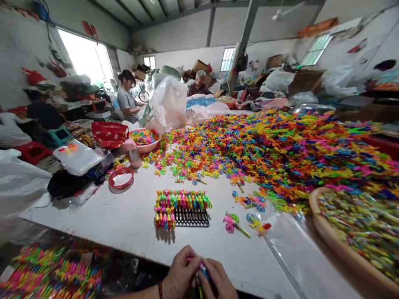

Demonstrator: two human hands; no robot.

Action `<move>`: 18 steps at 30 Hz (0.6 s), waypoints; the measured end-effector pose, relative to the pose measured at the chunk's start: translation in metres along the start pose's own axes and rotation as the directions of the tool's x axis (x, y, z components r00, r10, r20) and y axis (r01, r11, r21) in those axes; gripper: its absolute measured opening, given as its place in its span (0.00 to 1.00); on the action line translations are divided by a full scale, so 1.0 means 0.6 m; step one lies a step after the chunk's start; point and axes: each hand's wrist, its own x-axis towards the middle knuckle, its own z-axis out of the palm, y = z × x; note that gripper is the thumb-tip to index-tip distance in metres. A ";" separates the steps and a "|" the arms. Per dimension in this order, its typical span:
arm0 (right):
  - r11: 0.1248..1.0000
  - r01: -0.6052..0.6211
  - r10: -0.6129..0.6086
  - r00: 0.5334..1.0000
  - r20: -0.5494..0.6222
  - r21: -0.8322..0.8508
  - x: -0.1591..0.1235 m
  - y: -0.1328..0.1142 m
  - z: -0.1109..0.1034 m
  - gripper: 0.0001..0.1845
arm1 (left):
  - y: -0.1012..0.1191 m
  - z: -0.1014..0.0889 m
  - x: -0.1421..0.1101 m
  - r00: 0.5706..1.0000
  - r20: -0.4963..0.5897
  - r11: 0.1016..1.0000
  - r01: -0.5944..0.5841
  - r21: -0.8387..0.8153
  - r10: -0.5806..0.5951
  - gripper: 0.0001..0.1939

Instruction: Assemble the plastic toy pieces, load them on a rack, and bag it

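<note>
At the table's near edge my left hand (181,270) and my right hand (218,277) are close together, fingers closed around a small plastic toy (204,272). Bits of pink and blue and a thin yellow-green tube show between the fingers; the rest is hidden. Just beyond them stands a black grid rack (191,218), its back rows and front left corner filled with upright colourful toys (182,199). Right of the rack lies a loose toy (232,222) in pink and green with a tube. Another toy (258,226), blue, orange and red, rests beside it.
A large heap of colourful plastic pieces (264,145) covers the back and right of the white table (124,220). At right stands a wide basin (321,224) of wrapped-looking small items, by a clear plastic bag (299,245). A red basket (121,178) and bottle (133,153) stand left. Several people sit farther back.
</note>
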 end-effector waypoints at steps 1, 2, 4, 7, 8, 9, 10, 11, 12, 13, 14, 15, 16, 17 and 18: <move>1.000 -0.013 0.013 1.000 0.014 0.007 0.000 -0.009 -0.004 0.17 | 0.005 0.000 -0.007 1.000 -0.021 1.000 -0.002 0.021 0.003 0.32; 1.000 -0.023 0.023 1.000 -0.005 0.009 0.000 -0.018 -0.007 0.15 | 0.011 0.000 -0.014 0.999 -0.031 0.999 -0.005 0.053 0.006 0.31; 0.997 -0.078 0.079 0.995 -0.059 0.009 0.001 -0.035 -0.010 0.13 | 0.022 -0.001 -0.027 1.000 -0.009 0.996 -0.014 0.088 0.015 0.29; 0.990 -0.135 0.138 0.987 -0.084 0.043 0.003 -0.051 -0.010 0.12 | 0.034 -0.006 -0.039 0.998 0.062 0.992 -0.023 0.122 0.016 0.26; 0.988 -0.144 0.148 0.985 -0.090 0.052 0.004 -0.055 -0.010 0.11 | 0.036 -0.008 -0.041 0.997 0.080 0.991 -0.027 0.131 0.016 0.25; 0.987 -0.149 0.154 0.984 -0.094 0.059 0.004 -0.059 -0.010 0.10 | 0.037 -0.009 -0.043 0.996 0.093 0.990 -0.030 0.138 0.017 0.25; 0.986 -0.155 0.161 0.983 -0.092 0.065 0.005 -0.062 -0.010 0.10 | 0.038 -0.011 -0.045 0.995 0.102 0.989 -0.031 0.143 0.016 0.24; 0.984 -0.164 0.170 0.982 -0.082 0.070 0.005 -0.065 -0.011 0.09 | 0.038 -0.012 -0.046 0.994 0.108 0.989 -0.029 0.146 0.013 0.24; 0.981 -0.176 0.181 0.981 -0.067 0.077 0.006 -0.069 -0.012 0.08 | 0.038 -0.013 -0.047 0.994 0.110 0.988 -0.025 0.149 0.009 0.24; 0.979 -0.188 0.193 0.980 -0.054 0.082 0.006 -0.071 -0.012 0.08 | 0.038 -0.014 -0.048 0.994 0.110 0.988 -0.024 0.155 0.006 0.24; 0.976 -0.202 0.206 0.977 -0.045 0.085 0.006 -0.073 -0.012 0.08 | 0.037 -0.015 -0.047 0.994 0.109 0.986 -0.026 0.164 0.008 0.23; 0.972 -0.216 0.220 0.975 -0.038 0.088 0.006 -0.075 -0.012 0.08 | 0.037 -0.015 -0.047 0.994 0.110 0.985 -0.030 0.173 0.011 0.23; 0.969 -0.229 0.233 0.972 -0.032 0.090 0.005 -0.075 -0.012 0.07 | 0.036 -0.016 -0.046 0.994 0.112 0.983 -0.036 0.180 0.015 0.23; 0.966 -0.240 0.243 0.970 -0.027 0.095 0.005 -0.076 -0.012 0.07 | 0.036 -0.017 -0.045 0.993 0.116 0.982 -0.042 0.186 0.021 0.23; 0.964 -0.247 0.250 0.968 -0.026 0.101 0.005 -0.076 -0.011 0.07 | 0.035 -0.019 -0.045 0.992 0.120 0.981 -0.049 0.190 0.026 0.22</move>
